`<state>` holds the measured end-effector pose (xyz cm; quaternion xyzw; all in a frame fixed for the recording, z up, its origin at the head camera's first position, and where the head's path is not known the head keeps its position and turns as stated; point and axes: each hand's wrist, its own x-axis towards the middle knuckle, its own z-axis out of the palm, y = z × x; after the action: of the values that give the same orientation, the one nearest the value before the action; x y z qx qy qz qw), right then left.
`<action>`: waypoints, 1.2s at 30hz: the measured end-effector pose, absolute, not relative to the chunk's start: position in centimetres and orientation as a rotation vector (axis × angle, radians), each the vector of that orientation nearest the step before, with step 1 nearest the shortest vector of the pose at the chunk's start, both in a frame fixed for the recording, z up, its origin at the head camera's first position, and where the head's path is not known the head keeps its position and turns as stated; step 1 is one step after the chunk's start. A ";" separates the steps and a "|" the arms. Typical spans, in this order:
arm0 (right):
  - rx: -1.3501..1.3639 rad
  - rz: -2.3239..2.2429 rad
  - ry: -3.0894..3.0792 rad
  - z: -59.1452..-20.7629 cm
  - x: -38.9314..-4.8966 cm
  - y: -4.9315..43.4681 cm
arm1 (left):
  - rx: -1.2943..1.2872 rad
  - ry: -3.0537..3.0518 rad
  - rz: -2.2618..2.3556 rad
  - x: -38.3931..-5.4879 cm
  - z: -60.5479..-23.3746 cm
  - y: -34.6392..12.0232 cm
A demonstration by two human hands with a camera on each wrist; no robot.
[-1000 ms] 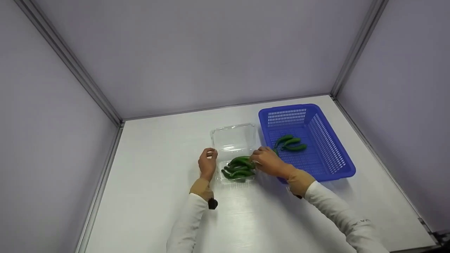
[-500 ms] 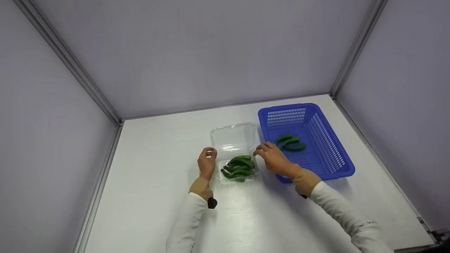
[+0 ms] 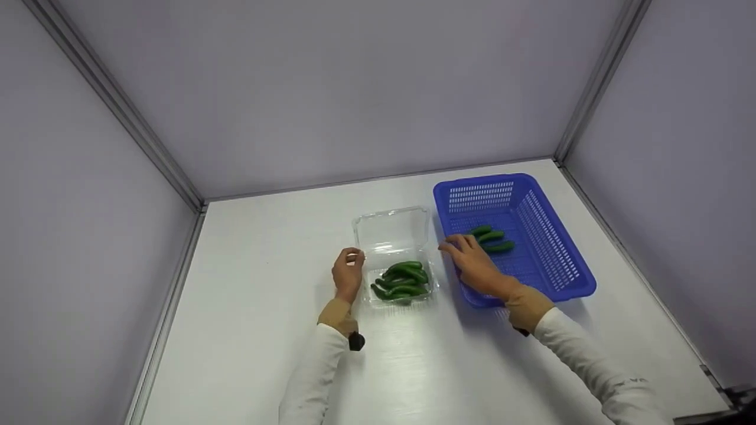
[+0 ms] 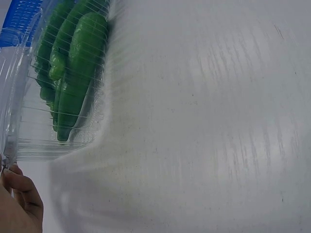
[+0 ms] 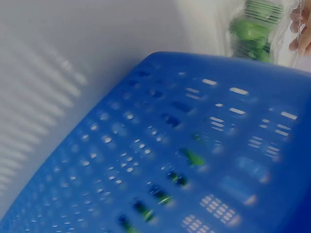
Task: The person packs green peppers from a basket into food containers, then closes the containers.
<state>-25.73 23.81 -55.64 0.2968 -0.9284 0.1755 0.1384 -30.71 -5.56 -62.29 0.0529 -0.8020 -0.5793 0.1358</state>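
Note:
My left hand (image 3: 348, 274) pinches the left rim of a clear plastic clamshell box (image 3: 378, 257), whose lid (image 3: 392, 229) stands open at the back. Several green chili peppers (image 3: 404, 278) lie side by side in its base; the left wrist view shows these peppers (image 4: 80, 63) through the ribbed wall. Over the left side of a blue basket (image 3: 546, 248), my right hand (image 3: 475, 265) reaches with fingers loosely bent and nothing held. Just beyond its fingers are a few more green peppers (image 3: 501, 246), partly covered by the hand.
The perforated wall of the basket (image 5: 160, 121) fills much of the right wrist view, with green showing through its slots. A white table (image 3: 266, 265) carries box and basket. Grey panels (image 3: 378, 94) enclose it at the back and sides.
My right hand has drawn away from the peppers in the box and moved right, over the basket's left rim. The left hand has stayed at the box.

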 end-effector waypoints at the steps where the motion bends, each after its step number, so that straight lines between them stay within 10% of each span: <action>1: 0.849 0.515 -2.683 -55.7 -25.7 24.1 | 0.155 -2.323 -1.678 -30.7 -62.3 -5.6; 36: 0.801 0.407 -3.078 -57.6 -25.0 28.2 | 0.192 -2.365 -1.691 -30.8 -62.4 -5.6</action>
<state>-24.97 28.19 -57.58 0.2497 -0.9594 0.1268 -0.0322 -30.81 -5.57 -62.45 0.0655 -0.8065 -0.5765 0.1138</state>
